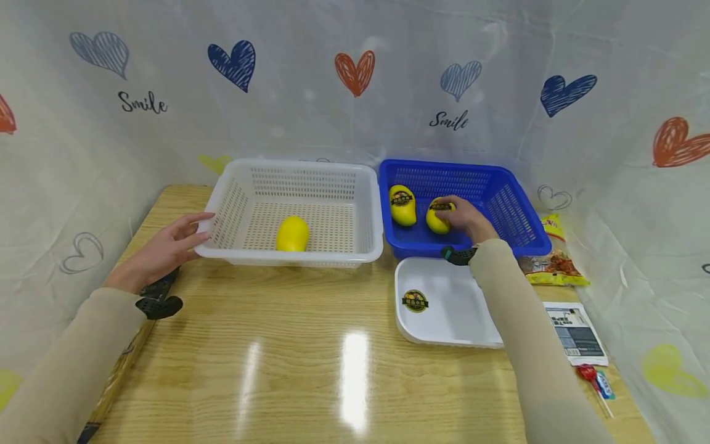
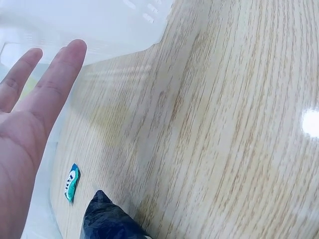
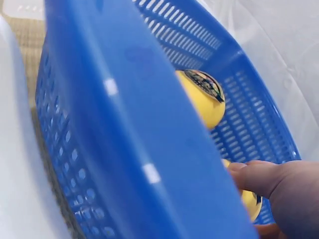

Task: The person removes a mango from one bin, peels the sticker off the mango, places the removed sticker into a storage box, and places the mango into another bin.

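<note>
In the head view, the right hand [image 1: 465, 217] reaches into the blue basket [image 1: 499, 179] at the centre right of the frame, its fingers curled over a yellow mango [image 1: 437, 219] lying near the basket's front wall; a second labelled mango [image 1: 402, 205] lies just to its left, close by but apart. The left hand [image 1: 166, 246] sits at the centre left with fingers straight and relaxed, their tips touching the left rim of the white basket [image 1: 310, 172], which holds one plain yellow mango [image 1: 292, 234] near its front wall. Below the blue basket lies a white tray [image 1: 444, 320] bearing a round sticker [image 1: 415, 301], and along the right edge of the wooden table [image 1: 277, 357] lie snack packets [image 1: 554, 265] and a flat printed pouch [image 1: 574, 333]. In the left wrist view, the left hand [image 2: 30, 124] fills the left edge with its fingers extended and slightly spread, holding nothing, with the white basket [image 2: 99, 25] across the upper left and the table [image 2: 224, 139] beyond. In the right wrist view, the blue basket's rim [image 3: 139, 129] runs diagonally across the frame; the right hand [image 3: 279, 194] shows at the lower right, a finger bent against the mango [image 3: 249, 201] it grips, while the other mango [image 3: 204, 97] sits above it at the centre.
</note>
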A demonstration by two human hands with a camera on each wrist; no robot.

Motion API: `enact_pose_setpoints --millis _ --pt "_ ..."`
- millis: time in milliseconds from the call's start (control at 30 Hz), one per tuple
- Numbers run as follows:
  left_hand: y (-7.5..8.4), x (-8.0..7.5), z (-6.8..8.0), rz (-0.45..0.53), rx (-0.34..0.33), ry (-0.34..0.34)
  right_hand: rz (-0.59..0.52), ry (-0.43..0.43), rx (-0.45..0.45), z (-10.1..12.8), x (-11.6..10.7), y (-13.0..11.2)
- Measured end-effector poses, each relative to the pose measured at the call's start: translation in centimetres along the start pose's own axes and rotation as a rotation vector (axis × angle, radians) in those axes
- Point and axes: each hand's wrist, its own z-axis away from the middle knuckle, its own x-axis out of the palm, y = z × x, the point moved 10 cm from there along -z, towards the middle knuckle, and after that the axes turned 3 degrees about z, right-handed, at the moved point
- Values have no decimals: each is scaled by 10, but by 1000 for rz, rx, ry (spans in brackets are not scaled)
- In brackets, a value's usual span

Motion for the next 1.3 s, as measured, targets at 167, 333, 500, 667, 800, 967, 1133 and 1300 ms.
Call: enact_pose_setpoints --millis 167,333,500,667,800,967,1133,1300 --pt "-1 -1 -1 -15 -9 3 40 5 -68 11 -6 -4" --pt "-2 -2 -1 -26 -16 -1 -14 41 -210 42 -11 -26" --pt "-1 -2 -2 -19 0 -1 -83 0 -355 95 0 -55" --pt "0 0 -1 12 26 -4 -86 -112 -494 156 43 -81" --pt "2 1 -1 28 43 -11 -51 -208 -644 202 96 -98" --pt "2 0 -1 48 57 -17 26 -281 -699 234 162 -97" --pt "1 -2 0 13 52 -11 54 -309 -690 231 213 -81" --pt "3 -3 -1 -58 45 -5 -70 -287 -583 214 234 -67"
